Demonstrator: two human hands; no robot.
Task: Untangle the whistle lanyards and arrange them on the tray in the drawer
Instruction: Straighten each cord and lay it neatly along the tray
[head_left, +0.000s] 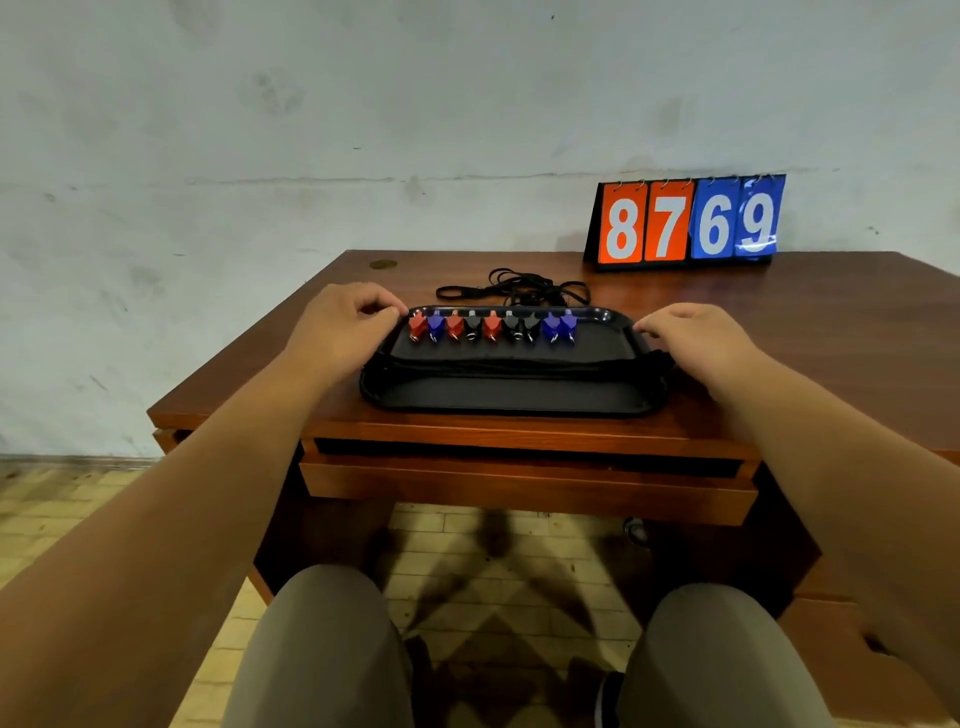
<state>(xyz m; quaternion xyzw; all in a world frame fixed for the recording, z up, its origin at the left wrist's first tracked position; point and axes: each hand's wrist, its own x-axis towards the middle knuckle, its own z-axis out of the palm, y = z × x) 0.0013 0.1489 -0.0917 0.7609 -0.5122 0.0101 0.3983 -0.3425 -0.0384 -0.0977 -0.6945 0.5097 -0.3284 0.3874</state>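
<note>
tray (613, 322): glossy black plastic | desk (810, 312): polished wood | whistles (491, 326): plastic

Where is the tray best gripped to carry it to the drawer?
By the raised rim at its two short ends, one hand coming in from each side. The tray is long and shallow, and the whistles lie in a row on it, so it should probably stay level.

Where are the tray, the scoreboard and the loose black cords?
tray (509, 393), head view, bare front part.
scoreboard (667, 223), head view, orange 7 card.
black cords (524, 298), head view, tangled middle behind the tray.
</note>
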